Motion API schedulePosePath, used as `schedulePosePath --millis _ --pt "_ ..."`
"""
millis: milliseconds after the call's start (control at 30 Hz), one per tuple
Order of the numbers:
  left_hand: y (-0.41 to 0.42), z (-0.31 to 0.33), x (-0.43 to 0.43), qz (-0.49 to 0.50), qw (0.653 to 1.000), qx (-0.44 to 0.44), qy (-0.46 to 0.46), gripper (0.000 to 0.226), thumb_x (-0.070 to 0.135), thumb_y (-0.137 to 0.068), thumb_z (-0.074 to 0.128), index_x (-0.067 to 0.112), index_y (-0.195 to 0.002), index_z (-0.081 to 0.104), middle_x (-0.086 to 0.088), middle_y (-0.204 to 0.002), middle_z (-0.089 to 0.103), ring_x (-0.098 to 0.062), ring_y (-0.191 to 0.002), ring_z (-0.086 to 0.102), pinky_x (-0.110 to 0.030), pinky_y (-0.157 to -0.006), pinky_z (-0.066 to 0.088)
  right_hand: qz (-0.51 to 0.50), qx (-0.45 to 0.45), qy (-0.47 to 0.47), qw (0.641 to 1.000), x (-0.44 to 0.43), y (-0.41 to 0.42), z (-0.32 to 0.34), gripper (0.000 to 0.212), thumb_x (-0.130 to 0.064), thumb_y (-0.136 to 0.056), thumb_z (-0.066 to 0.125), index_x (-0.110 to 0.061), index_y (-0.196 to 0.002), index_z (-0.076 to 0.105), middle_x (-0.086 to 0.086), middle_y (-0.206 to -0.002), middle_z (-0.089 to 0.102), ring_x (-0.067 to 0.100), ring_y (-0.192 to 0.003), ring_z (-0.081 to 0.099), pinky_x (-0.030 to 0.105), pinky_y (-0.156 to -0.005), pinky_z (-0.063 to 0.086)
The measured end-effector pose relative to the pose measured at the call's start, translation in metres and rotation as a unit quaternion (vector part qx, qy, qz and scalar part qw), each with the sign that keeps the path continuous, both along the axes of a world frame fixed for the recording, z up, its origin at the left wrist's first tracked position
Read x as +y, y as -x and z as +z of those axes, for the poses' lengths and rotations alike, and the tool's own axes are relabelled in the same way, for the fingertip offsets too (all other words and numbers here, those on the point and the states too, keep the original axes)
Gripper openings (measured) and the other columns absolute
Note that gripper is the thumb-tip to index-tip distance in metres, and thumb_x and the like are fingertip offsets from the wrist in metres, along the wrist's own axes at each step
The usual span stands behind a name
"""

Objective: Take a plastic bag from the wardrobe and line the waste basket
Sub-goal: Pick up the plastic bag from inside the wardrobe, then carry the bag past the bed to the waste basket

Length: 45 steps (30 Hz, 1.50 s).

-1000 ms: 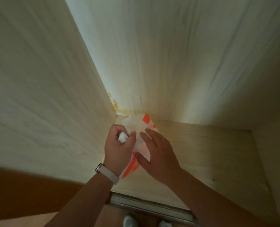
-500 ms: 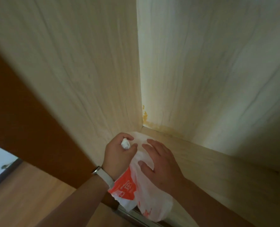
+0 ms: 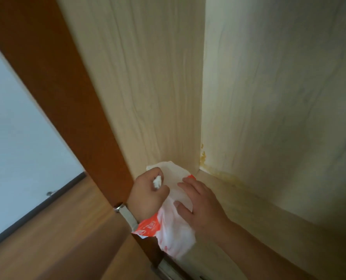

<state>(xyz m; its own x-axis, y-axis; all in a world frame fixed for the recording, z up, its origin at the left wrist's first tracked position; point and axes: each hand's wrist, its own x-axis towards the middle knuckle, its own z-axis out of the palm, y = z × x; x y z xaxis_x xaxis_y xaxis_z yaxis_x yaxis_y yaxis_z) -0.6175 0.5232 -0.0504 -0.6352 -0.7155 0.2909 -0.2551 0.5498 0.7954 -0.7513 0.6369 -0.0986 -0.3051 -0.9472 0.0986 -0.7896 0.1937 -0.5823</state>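
A white plastic bag with orange print hangs at the front left corner of the wardrobe's pale wood floor. My left hand, with a white watch strap on the wrist, grips a twisted white part of the bag in its fist. My right hand lies with straight fingers flat on the bag's white side. The bag's lower end droops over the wardrobe's front edge. No waste basket is in view.
The wardrobe's pale side panel and back wall meet in a yellow-stained corner. A brown wardrobe frame runs diagonally at left. Beyond it are a wooden room floor and a white wall.
The view has swung left, bringing the brown frame, room floor and white wall into sight. The bag has been drawn from the inner corner toward the front edge and hangs longer below my hands.
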Motion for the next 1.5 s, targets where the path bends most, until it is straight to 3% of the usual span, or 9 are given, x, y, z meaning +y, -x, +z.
schedulePosePath --millis 167,300,467,567,733,933,1133,1333,1500 --pt "-0.018 0.017 0.028 0.022 0.999 0.035 -0.02 0.024 0.028 -0.064 0.046 0.005 -0.072 0.045 -0.016 -0.067 0.042 -0.023 -0.06 0.035 -0.037 -0.052 0.029 0.066 -0.002 0.025 0.998 0.013 -0.002 0.014 0.065 -0.067 -0.085 0.028 -0.034 -0.14 0.04 -0.015 -0.15 0.036 0.007 -0.137 0.033 0.032 -0.116 0.03" --pt "-0.044 0.027 0.053 0.068 0.998 -0.009 -0.006 0.011 0.014 -0.075 0.049 0.016 -0.086 0.053 0.002 -0.079 0.055 -0.017 -0.072 0.051 -0.038 -0.065 0.047 0.116 -0.026 0.049 0.992 0.02 -0.015 0.012 0.066 -0.061 -0.085 0.031 -0.026 -0.139 0.046 -0.008 -0.148 0.041 0.01 -0.136 0.035 0.028 -0.114 0.028" --pt "-0.077 0.0 0.082 0.128 0.989 -0.059 0.04 0.03 0.006 -0.091 0.056 0.034 -0.099 0.053 0.018 -0.101 0.061 -0.002 -0.092 0.058 -0.02 -0.08 0.047 0.148 -0.058 0.075 0.984 0.029 -0.037 -0.019 0.065 -0.058 -0.085 0.035 -0.021 -0.136 0.049 -0.005 -0.143 0.046 0.012 -0.133 0.04 0.03 -0.113 0.034" --pt "-0.105 0.009 0.097 0.172 0.981 -0.067 0.052 0.028 0.013 -0.09 0.061 0.04 -0.095 0.054 0.02 -0.099 0.062 -0.002 -0.091 0.059 -0.014 -0.076 0.043 0.187 -0.051 0.084 0.977 0.04 -0.063 -0.009 0.063 -0.057 -0.087 0.037 -0.022 -0.137 0.049 -0.006 -0.143 0.046 0.01 -0.134 0.039 0.028 -0.114 0.033" --pt "-0.157 0.01 0.1 0.258 0.959 -0.09 0.078 0.029 0.015 -0.082 0.07 0.04 -0.078 0.056 0.02 -0.079 0.063 0.001 -0.079 0.058 -0.007 -0.06 0.039 0.241 -0.048 0.077 0.966 0.031 -0.109 -0.007 0.055 -0.054 -0.091 0.043 -0.025 -0.137 0.048 -0.012 -0.141 0.045 0.002 -0.132 0.035 0.005 -0.104 0.014" --pt "-0.24 0.001 0.081 0.287 0.939 -0.161 0.098 0.016 0.014 -0.079 0.067 0.029 -0.086 0.065 0.016 -0.079 0.061 -0.005 -0.07 0.056 -0.012 -0.063 0.039 0.315 -0.035 0.064 0.946 -0.009 -0.181 -0.013 0.053 -0.055 -0.092 0.041 -0.026 -0.136 0.048 -0.01 -0.137 0.049 0.009 -0.128 0.043 0.029 -0.108 0.038" --pt "-0.328 -0.01 0.032 0.234 0.896 -0.346 0.151 0.024 0.009 -0.088 0.055 0.016 -0.107 0.067 -0.002 -0.108 0.058 -0.022 -0.088 0.06 -0.028 -0.071 0.046 0.378 -0.016 0.035 0.925 -0.069 -0.257 -0.022 0.047 -0.055 -0.098 0.041 -0.036 -0.14 0.039 -0.017 -0.145 0.041 0.004 -0.136 0.034 0.032 -0.115 0.031" --pt "-0.409 -0.023 -0.013 0.302 0.896 -0.307 0.111 0.014 0.025 -0.095 0.048 0.013 -0.094 0.056 0.003 -0.095 0.048 -0.02 -0.076 0.05 -0.034 -0.067 0.045 0.427 0.013 0.021 0.904 -0.135 -0.337 -0.024 0.045 -0.052 -0.099 0.044 -0.035 -0.14 0.04 -0.017 -0.144 0.041 0.003 -0.131 0.035 0.024 -0.111 0.03" --pt "-0.463 -0.022 -0.032 0.42 0.877 -0.229 0.053 0.026 0.039 -0.093 0.056 0.015 -0.085 0.05 0.012 -0.06 0.046 -0.006 -0.052 0.044 -0.017 -0.05 0.03 0.453 0.007 0.014 0.891 -0.174 -0.391 -0.017 0.042 -0.052 -0.097 0.045 -0.036 -0.136 0.042 -0.016 -0.136 0.047 0.005 -0.119 0.044 0.029 -0.102 0.044"
